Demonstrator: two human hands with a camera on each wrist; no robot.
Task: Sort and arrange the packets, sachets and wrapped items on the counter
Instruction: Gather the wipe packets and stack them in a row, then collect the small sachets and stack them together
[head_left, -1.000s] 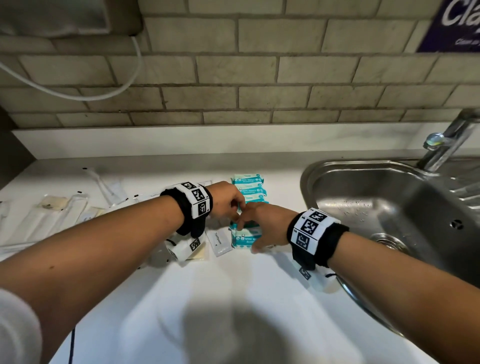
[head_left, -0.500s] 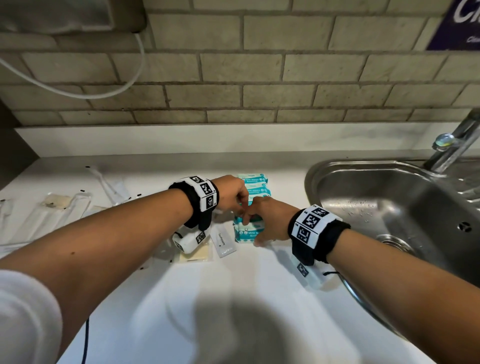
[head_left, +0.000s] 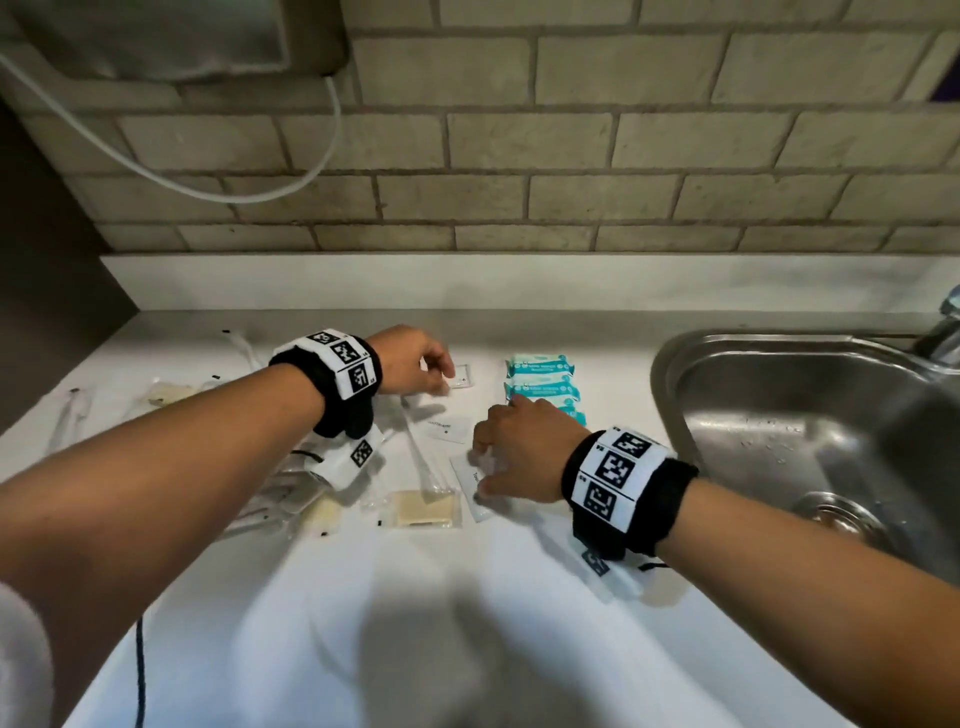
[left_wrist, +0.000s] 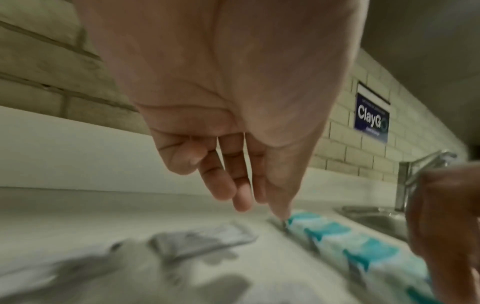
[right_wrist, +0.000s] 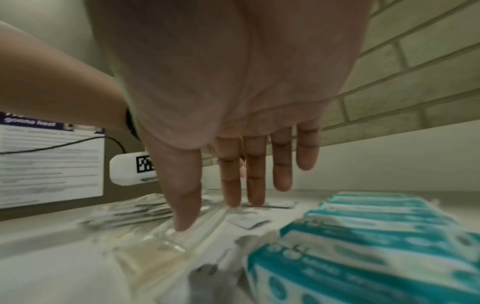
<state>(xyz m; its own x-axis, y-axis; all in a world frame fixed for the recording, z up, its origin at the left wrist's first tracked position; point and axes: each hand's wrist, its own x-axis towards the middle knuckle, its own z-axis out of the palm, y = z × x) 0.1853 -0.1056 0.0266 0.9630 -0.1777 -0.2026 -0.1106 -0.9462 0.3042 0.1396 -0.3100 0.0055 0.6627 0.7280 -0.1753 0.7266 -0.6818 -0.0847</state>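
Note:
Teal-and-white packets (head_left: 541, 370) lie in a row running toward me beside the sink; the row also shows in the left wrist view (left_wrist: 363, 251) and the right wrist view (right_wrist: 376, 236). My left hand (head_left: 441, 382) hovers by a small square sachet (head_left: 462, 375), its fingers (left_wrist: 241, 195) hanging relaxed and holding nothing. My right hand (head_left: 483, 467) reaches down over a long white sachet (head_left: 475, 499); its fingers (right_wrist: 255, 185) are straight and empty. Another white sachet (head_left: 449, 430) lies between the hands.
A steel sink (head_left: 670, 374) with a tap (head_left: 940, 332) takes up the right side. Clear-wrapped yellowish pads (head_left: 423, 512) and long clear-wrapped items (head_left: 72, 410) are scattered left of the hands. A brick wall stands close behind. A dark cable (head_left: 139, 670) hangs at the counter's front.
Both hands have let go of the teal packets and moved left. The left hand went to the small square sachet, the right hand came nearer, over the long white sachet.

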